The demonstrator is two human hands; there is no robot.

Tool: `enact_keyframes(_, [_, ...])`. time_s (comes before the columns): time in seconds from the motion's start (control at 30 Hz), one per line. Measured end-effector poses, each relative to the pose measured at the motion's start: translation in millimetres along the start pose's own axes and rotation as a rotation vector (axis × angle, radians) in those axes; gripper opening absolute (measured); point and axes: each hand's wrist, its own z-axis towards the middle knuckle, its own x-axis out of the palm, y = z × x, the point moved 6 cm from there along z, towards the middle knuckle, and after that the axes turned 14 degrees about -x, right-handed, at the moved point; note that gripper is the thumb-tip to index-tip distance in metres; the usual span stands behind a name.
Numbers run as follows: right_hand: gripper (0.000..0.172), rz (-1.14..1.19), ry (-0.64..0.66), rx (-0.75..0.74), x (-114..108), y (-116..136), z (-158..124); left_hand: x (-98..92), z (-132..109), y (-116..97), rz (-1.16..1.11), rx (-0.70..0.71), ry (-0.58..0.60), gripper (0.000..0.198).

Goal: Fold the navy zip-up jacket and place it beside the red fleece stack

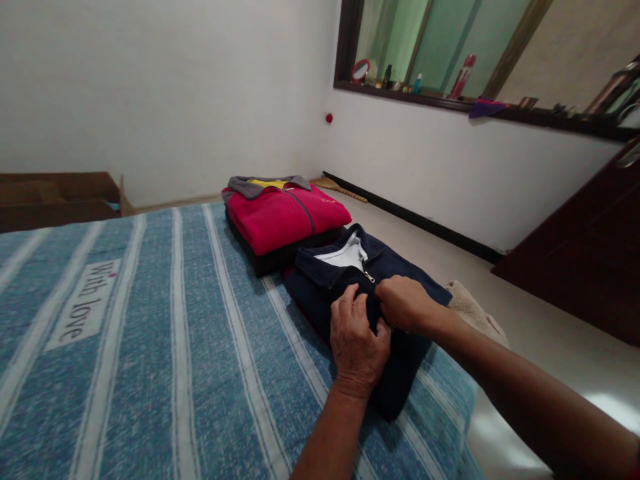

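A folded navy zip-up jacket [333, 313] with a collar and a pale lining lies near the bed's right edge. My left hand [357, 337] rests on its front, fingers bent and apart, the thumb close to my right hand. Closed into a fist, my right hand [407, 303] grips the jacket's front just below the metal zipper pull [369, 277]; its fingertips are hidden. Behind the jacket sits a folded pink jacket [280, 217] with a grey collar and yellow inside, on top of dark folded clothing [263, 263].
A blue-and-white striped bedspread [200, 373] covers the bed. Beige cloth [475, 310] shows past its right edge, above the pale floor [540, 347]. A cardboard box [60, 197] stands at the far left. Bottles and a red-rimmed mirror [361, 71] line the window ledge. A dark door [575, 253] is at right.
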Motion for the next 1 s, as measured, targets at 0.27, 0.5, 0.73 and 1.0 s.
enact_keyframes(0.27, [0.013, 0.525, -0.265, -0.006, 4, -28, -16, -0.3, -2, 1, -0.032, -0.03, -0.001, 0.035])
enact_keyframes(0.5, [0.007, 0.971, -0.285, 0.037, 18, -37, -25, -0.4, -1, 0, -0.028, -0.029, -0.01, 0.036])
enact_keyframes(0.73, [0.004, 0.494, -0.295, 0.035, 9, -33, -12, 0.8, -3, 0, -0.003, -0.031, -0.002, 0.037])
enact_keyframes(1.0, [0.007, 0.751, -0.301, 0.031, 16, -37, -21, -0.1, -3, -1, -0.015, -0.047, 0.0, 0.04])
